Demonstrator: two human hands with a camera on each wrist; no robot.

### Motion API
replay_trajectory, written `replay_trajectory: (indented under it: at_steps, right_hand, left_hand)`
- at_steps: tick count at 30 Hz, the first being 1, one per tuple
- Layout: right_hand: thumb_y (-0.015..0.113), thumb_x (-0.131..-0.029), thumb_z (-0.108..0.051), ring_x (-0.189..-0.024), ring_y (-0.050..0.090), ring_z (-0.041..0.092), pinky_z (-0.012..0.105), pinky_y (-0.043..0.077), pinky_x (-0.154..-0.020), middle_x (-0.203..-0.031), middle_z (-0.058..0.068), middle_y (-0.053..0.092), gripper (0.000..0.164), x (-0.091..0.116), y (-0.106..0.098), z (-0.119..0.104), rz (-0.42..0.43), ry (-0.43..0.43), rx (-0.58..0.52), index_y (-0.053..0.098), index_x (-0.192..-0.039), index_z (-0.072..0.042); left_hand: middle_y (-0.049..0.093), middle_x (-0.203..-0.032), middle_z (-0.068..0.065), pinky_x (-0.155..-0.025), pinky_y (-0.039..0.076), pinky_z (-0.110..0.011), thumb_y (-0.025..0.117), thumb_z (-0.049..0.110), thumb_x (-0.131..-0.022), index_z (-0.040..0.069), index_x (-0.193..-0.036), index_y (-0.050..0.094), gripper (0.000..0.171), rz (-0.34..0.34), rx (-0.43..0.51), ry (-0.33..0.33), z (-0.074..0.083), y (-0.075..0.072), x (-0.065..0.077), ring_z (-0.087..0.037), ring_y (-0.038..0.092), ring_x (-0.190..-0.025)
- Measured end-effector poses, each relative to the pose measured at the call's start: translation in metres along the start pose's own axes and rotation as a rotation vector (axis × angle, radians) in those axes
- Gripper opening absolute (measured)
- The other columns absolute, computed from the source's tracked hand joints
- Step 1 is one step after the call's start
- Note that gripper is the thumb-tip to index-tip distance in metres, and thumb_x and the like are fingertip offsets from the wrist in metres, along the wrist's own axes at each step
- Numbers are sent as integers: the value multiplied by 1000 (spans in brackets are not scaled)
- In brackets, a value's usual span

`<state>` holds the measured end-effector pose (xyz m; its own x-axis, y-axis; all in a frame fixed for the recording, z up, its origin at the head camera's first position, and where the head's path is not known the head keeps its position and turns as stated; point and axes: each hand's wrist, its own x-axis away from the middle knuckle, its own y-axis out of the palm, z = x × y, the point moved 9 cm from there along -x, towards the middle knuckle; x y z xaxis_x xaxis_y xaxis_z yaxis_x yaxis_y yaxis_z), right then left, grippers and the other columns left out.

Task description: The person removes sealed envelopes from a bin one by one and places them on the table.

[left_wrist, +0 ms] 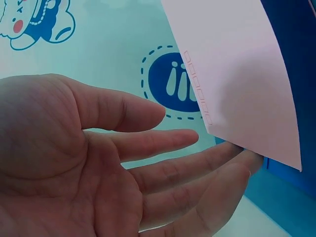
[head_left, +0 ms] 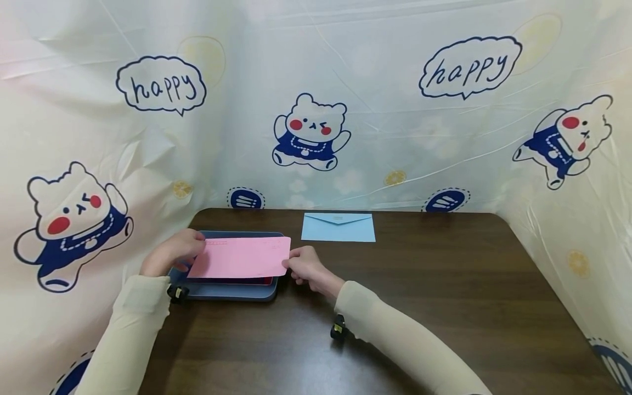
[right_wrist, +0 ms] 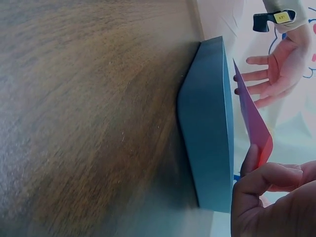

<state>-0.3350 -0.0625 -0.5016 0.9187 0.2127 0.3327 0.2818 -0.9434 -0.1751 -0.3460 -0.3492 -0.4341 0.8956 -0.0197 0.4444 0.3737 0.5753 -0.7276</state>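
A pink envelope (head_left: 242, 258) spans the top of a blue, shallow box-like tray (head_left: 227, 294). My right hand (head_left: 308, 267) pinches the envelope's right end between thumb and curled fingers, as the right wrist view also shows. At the other end is my left hand (head_left: 178, 252). In the left wrist view its fingers (left_wrist: 190, 168) are extended, with some tips passing behind the paper's edge while the thumb stays apart from it. The right wrist view has the envelope (right_wrist: 254, 121) raised above the tray's rim. Something red (head_left: 266, 281) shows beneath its lower edge; the rest of the tray's contents is hidden.
A light blue envelope (head_left: 338, 228) lies flap up at the back of the dark wooden table (head_left: 419, 285). A printed curtain (head_left: 385, 131) rises behind the table's back edge and along both sides.
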Motion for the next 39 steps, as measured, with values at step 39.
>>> replay_trajectory:
  at_steps: [39]
  right_hand:
    - [70, -100, -9, -52, 41, 16, 25, 39, -51, -72, 7, 52, 13, 3, -60, 16, -74, -30, -25, 73, -109, -1]
  left_hand:
    - [64, -112, -29, -71, 61, -43, 53, 14, -104, -13, -145, 48, 49, 23, -127, 143, 44, 20, 6, -35, 65, -91]
